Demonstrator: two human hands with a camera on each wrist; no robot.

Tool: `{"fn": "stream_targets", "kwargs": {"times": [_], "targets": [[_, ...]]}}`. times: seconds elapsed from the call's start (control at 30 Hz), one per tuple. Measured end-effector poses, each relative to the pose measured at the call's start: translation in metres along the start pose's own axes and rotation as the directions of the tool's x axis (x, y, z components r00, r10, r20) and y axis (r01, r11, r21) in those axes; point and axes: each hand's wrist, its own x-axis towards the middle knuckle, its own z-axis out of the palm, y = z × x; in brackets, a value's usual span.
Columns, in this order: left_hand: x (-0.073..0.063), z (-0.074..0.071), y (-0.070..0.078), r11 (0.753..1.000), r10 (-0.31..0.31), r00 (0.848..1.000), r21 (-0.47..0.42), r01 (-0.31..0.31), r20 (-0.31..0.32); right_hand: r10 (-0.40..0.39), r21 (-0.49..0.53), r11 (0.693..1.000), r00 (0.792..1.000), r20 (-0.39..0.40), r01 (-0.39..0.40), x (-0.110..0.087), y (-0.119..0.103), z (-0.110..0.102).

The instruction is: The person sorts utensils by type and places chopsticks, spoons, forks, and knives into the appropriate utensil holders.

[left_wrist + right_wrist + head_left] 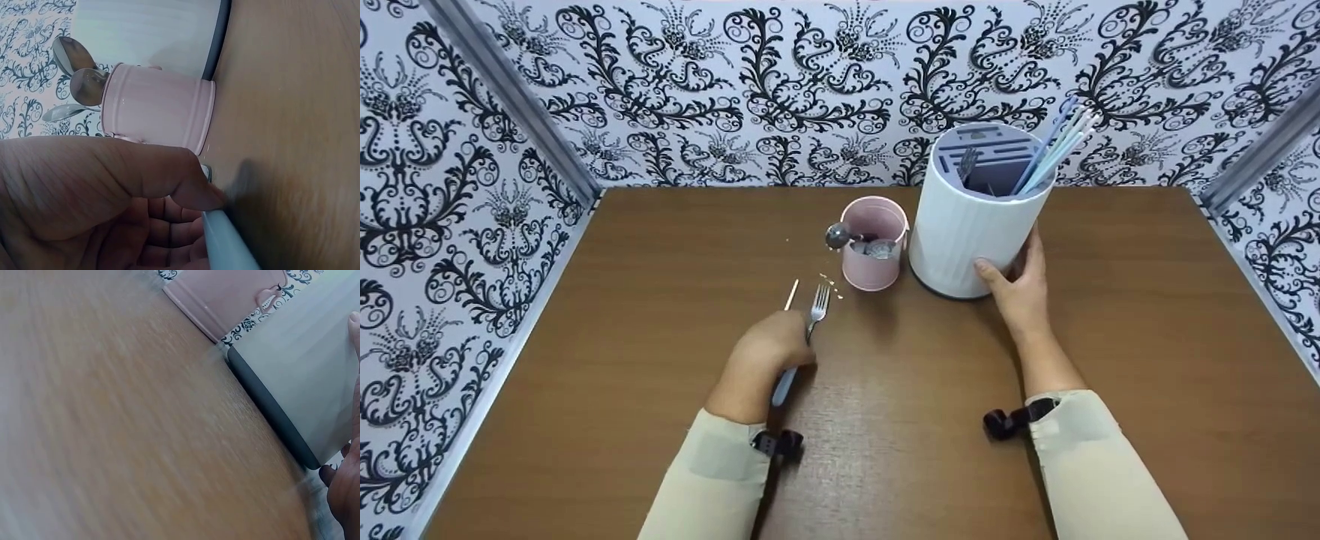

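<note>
My left hand [769,349] pinches a fork [820,301] low over the table, tines pointing away. The fork's pale blue handle [228,242] comes out below the thumb in the left wrist view. A thin pale stick [791,295] shows just beyond the same hand; its lower part is hidden. My right hand [1024,292] grips the lower right side of a white utensil holder [971,232], thumb in front and fingers behind. Several pastel sticks [1057,154] and another fork [967,163] stand in the holder's purple slotted top.
Left of the holder stands a small pink bucket [871,274] with spoons [89,87] leaning out. Small pale crumbs [832,285] lie on the brown table [660,300] before it. Patterned walls [690,90] bound the back and sides.
</note>
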Motion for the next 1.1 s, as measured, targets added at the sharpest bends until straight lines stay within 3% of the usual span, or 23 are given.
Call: {"fn": "stream_targets", "kwargs": {"times": [0.2, 0.63, 1.1], "targets": [[0.0, 0.002, 0.001, 0.999, 0.005, 1.0, 0.032, -0.004, -0.007, 0.024, -0.013, 1.0, 1.0, 0.002, -0.024, 0.001, 0.003, -0.001], [0.003, 0.004, 0.004, 0.997, -0.03, 0.997, 0.068, 0.035, -0.07, -0.002, 0.006, 1.0, 1.0, -0.008, 0.002, 0.003, 0.005, 0.0], [0.01, 0.006, 0.003, 1.0, -0.025, 0.984, 0.014, 0.028, -0.176, 0.004, -0.031, 1.0, 1.0, -0.004, -0.004, 0.002, 0.004, -0.001]]}}
